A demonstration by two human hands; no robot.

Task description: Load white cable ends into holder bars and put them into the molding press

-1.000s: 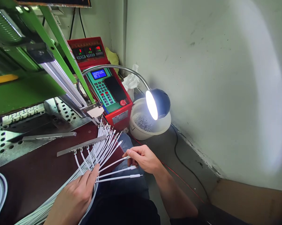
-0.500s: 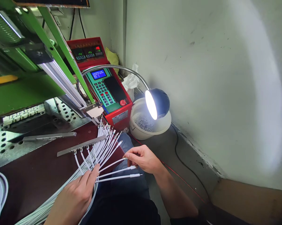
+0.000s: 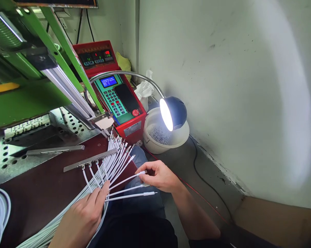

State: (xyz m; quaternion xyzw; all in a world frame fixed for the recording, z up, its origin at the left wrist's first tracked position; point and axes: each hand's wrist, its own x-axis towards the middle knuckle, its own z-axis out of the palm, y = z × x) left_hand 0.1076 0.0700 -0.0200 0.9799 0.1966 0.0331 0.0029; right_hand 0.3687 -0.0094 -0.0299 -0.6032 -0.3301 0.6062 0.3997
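Under my left hand (image 3: 84,208) lies a bundle of white cables (image 3: 64,206), and its fingers are closed on several of them near their ends. Three cable ends stick out to the right of that hand. My right hand (image 3: 157,176) pinches the uppermost one, a white cable with a plug (image 3: 142,173), between thumb and fingers. Below it, two more plugs (image 3: 150,194) point right. A metal bar (image 3: 90,160) on the brown board (image 3: 39,186) has several cable connectors lined up along it. Many other connector ends (image 3: 121,148) fan out past the bar.
A green machine frame (image 3: 28,100) stands at upper left. Behind the board is a red control box (image 3: 133,129) with a keypad. A lit lamp (image 3: 174,113) hangs over a white bucket (image 3: 155,146). Another metal bar (image 3: 55,150) and coiled white cables (image 3: 0,213) lie left.
My right thumb and fingers have parted slightly around the uppermost cable end, so its plug now shows between them. My left hand has stayed in place.
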